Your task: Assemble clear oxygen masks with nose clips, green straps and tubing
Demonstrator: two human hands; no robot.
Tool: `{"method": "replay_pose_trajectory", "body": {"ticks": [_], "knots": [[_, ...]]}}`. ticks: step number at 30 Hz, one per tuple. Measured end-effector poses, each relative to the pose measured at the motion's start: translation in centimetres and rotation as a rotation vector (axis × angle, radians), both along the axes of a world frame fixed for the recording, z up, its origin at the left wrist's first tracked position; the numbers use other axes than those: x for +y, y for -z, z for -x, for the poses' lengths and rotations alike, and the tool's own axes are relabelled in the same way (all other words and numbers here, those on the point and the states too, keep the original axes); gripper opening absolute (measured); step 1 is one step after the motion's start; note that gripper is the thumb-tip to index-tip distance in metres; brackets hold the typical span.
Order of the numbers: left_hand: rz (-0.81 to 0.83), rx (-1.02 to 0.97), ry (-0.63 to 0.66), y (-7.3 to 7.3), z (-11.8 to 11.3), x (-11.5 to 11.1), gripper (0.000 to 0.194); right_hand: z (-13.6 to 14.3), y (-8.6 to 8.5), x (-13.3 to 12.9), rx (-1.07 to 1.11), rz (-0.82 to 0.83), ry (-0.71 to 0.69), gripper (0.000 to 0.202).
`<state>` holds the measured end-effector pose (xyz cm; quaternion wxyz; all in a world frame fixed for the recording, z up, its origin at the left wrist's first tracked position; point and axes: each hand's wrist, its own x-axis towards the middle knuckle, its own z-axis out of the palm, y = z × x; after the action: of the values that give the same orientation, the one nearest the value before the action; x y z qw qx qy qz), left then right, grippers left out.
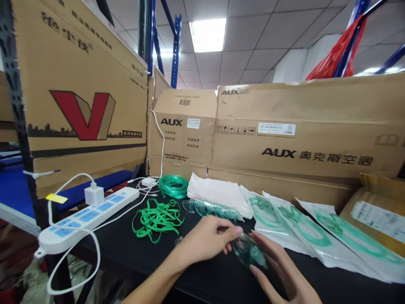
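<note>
A clear green-tinted plastic mask [248,250] is between my two hands, above the black table surface. My left hand [211,237] pinches its upper left edge between thumb and fingers. On the mask's right side, my right hand [274,270] has its thumb and fingers spread around it, with the fingers near its edge. Behind my left hand lies a row of several similar clear masks [215,210]. Left of them is a loose tangle of green elastic straps [157,220], and a coil of green tubing [173,186] sits just behind the straps.
White pouches [218,192] are stacked at the back. Filled pouches with green tubing [303,226] lie at the right. A white power strip [88,217] with cables runs along the left. Cardboard panels [284,109] wall the back; a taped carton [376,211] stands far right.
</note>
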<state>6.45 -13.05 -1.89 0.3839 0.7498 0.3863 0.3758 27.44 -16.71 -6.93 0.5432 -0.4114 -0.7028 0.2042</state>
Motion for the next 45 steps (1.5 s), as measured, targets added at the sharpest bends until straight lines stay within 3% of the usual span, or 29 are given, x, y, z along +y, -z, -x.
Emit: {"method": "replay_pose_trajectory", "body": {"ticks": [3, 7, 14, 23, 35, 45], "knots": [[-0.053, -0.072, 0.056, -0.4, 0.4, 0.0, 0.040, 0.5, -0.8, -0.8, 0.110, 0.130, 0.008, 0.046], [-0.016, -0.082, 0.150, -1.0, 0.4, -0.5, 0.040, 0.6, -1.4, -1.0, 0.120, 0.268, 0.092, 0.050], [0.103, 0.051, 0.153, -1.7, 1.3, -0.7, 0.036, 0.5, -1.4, -0.8, 0.049, 0.229, 0.067, 0.046], [0.251, -0.034, 0.222, -0.9, 2.2, 0.2, 0.024, 1.2, -3.9, -1.1, 0.026, 0.325, -0.040, 0.040], [0.241, 0.005, 0.220, -0.7, 1.6, -0.1, 0.030, 1.1, -3.3, -0.8, 0.093, 0.378, -0.086, 0.049], [0.107, 0.025, 0.128, -0.6, 0.5, -1.1, 0.021, 1.4, -2.4, -0.8, 0.081, 0.295, 0.023, 0.046]]}}
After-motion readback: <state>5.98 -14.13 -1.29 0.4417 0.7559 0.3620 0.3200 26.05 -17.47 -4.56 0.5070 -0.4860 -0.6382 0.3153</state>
